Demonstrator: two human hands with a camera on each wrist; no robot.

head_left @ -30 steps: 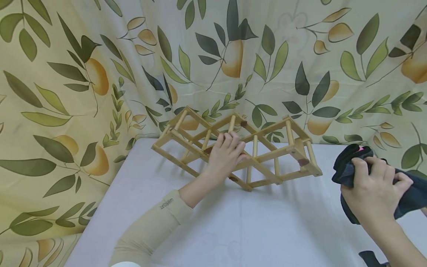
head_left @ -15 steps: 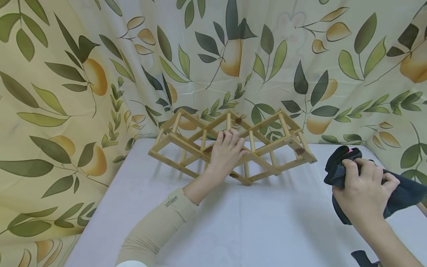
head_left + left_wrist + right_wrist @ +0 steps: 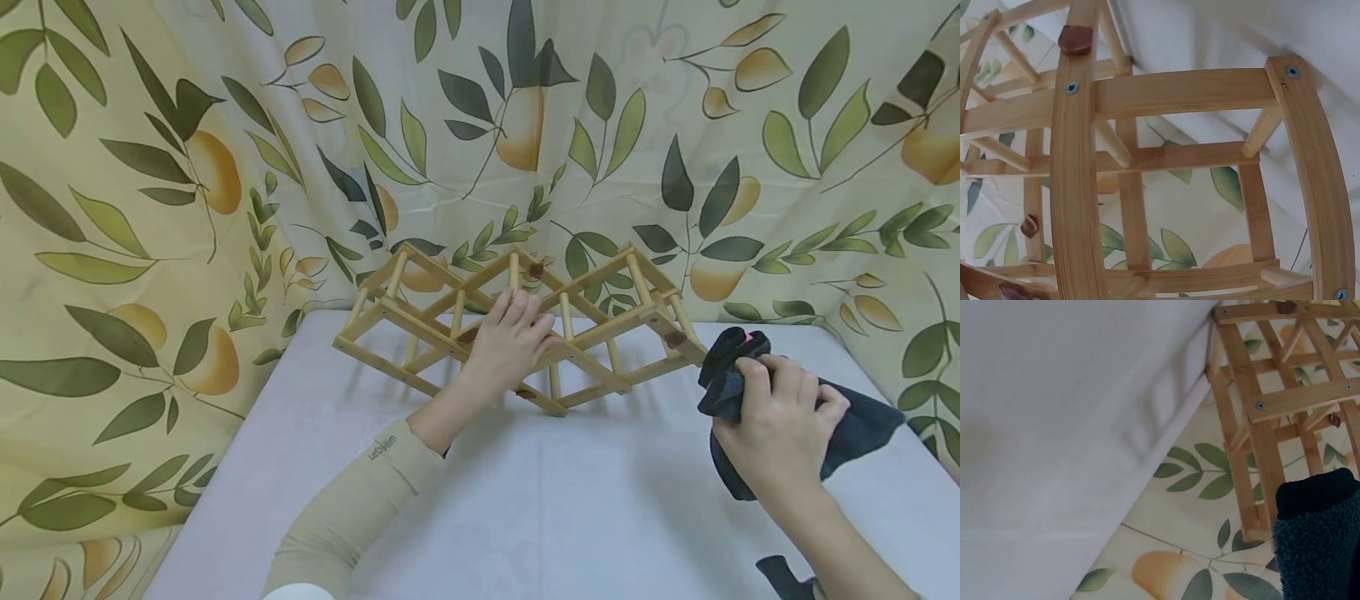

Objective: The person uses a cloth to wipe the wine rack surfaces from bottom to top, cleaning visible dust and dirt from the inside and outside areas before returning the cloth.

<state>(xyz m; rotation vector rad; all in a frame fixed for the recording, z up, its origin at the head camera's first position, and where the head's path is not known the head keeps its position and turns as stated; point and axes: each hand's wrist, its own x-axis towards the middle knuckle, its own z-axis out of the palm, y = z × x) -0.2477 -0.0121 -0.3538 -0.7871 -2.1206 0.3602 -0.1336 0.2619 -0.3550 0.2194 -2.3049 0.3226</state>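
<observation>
Midway along the wooden rack [image 3: 572, 352], the left hand [image 3: 507, 337] curls its fingers over it, perhaps to steady it on the counter [image 3: 555, 500]; beside the rack's right end, the right hand [image 3: 782, 427] clutches dark cloth [image 3: 724, 397] in curled fingers, seemingly to bunch it.

Got a cream leaf-and-fruit-print fabric curtain [image 3: 480, 167] hanging across the far side and down the left, flat white tabletop [image 3: 540, 492] nearer.

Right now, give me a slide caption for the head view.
Left fingers hold a wooden lattice rack while right fingers grip a dark cloth bundle.
</observation>
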